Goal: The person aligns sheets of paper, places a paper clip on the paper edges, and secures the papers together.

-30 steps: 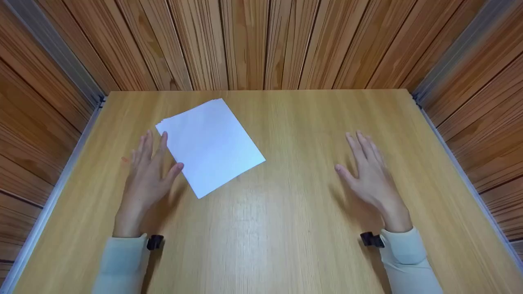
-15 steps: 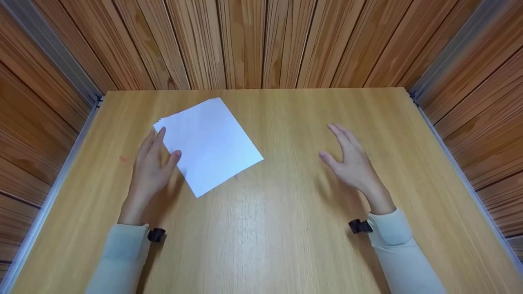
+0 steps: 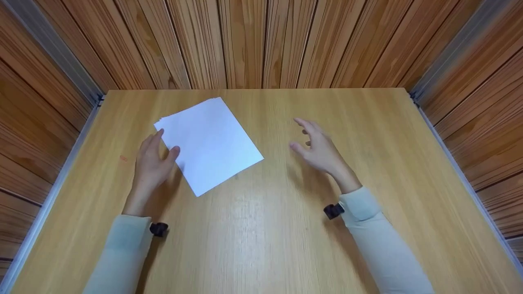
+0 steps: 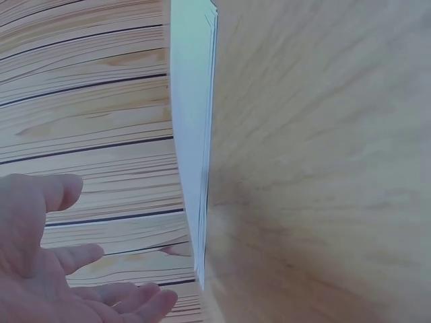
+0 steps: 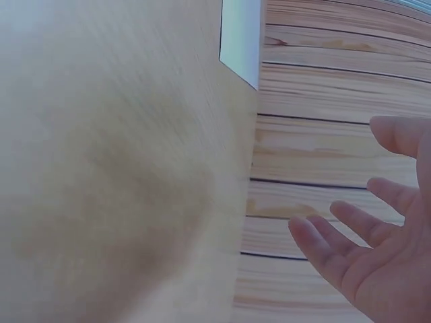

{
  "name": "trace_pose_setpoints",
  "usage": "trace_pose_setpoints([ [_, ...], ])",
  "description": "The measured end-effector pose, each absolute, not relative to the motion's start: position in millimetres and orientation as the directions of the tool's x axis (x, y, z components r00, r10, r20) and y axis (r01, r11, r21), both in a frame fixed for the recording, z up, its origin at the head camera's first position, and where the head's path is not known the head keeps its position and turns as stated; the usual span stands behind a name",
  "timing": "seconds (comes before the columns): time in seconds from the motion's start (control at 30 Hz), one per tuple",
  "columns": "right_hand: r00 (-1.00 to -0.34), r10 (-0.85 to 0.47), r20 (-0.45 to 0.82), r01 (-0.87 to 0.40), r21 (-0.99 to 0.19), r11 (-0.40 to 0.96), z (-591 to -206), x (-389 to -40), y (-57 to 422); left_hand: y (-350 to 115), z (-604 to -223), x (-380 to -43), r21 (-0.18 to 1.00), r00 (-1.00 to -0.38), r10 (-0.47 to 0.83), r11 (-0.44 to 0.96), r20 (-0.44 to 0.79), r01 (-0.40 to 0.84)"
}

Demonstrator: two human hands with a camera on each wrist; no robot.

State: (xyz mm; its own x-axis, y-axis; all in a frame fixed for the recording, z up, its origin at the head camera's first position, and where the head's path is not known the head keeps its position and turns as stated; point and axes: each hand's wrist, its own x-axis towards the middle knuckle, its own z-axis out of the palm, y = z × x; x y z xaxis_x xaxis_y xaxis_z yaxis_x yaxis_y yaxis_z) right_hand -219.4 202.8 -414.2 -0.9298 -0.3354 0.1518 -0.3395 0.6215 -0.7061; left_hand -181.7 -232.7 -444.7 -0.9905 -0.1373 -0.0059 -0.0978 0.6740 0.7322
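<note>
A thin stack of white paper lies aslant on the left half of the table, its sheets slightly fanned at the far-left corner. In the left wrist view the paper stack shows several layered edges. My left hand hovers at the stack's left edge, fingers loosely bent and thumb spread, gripping nothing; whether it touches the paper I cannot tell. To the right of the stack, my right hand hangs over the bare wood with relaxed fingers and nothing in it. The right wrist view shows that hand with fingers apart.
The wooden table has a small reddish mark left of the left hand. Wood-plank walls rise behind and at both sides, with grey metal rails along the corners. A small black camera sits at the right wrist, another at the left.
My right hand has moved left across the table toward the paper stack. The left hand has shifted slightly forward, its fingers bending a little more. The paper has stayed in place.
</note>
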Motion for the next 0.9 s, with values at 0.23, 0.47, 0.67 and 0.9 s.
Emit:
trace_pose_setpoints([
  [0.23,-0.928,-0.344,0.141,-0.336,-0.716,0.612,-417.5,-230.5,184.0,-232.8,-448.5,-183.8,0.722,-0.988,-0.146,0.680,-0.040,-0.130],
  [0.47,-0.922,-0.365,0.127,-0.341,-0.714,0.611,-421.8,-238.1,168.4,-236.2,-452.6,-184.8,0.715,-0.984,-0.152,0.679,-0.088,-0.169],
  [0.67,-0.925,-0.367,0.099,-0.322,-0.717,0.618,-426.2,-241.8,157.4,-235.0,-454.2,-188.5,0.709,-0.981,-0.165,0.679,-0.103,-0.189],
  [0.9,-0.923,-0.381,0.061,-0.305,-0.720,0.624,-435.3,-248.7,140.6,-231.8,-454.7,-192.3,0.685,-0.979,-0.168,0.699,-0.119,-0.204],
])
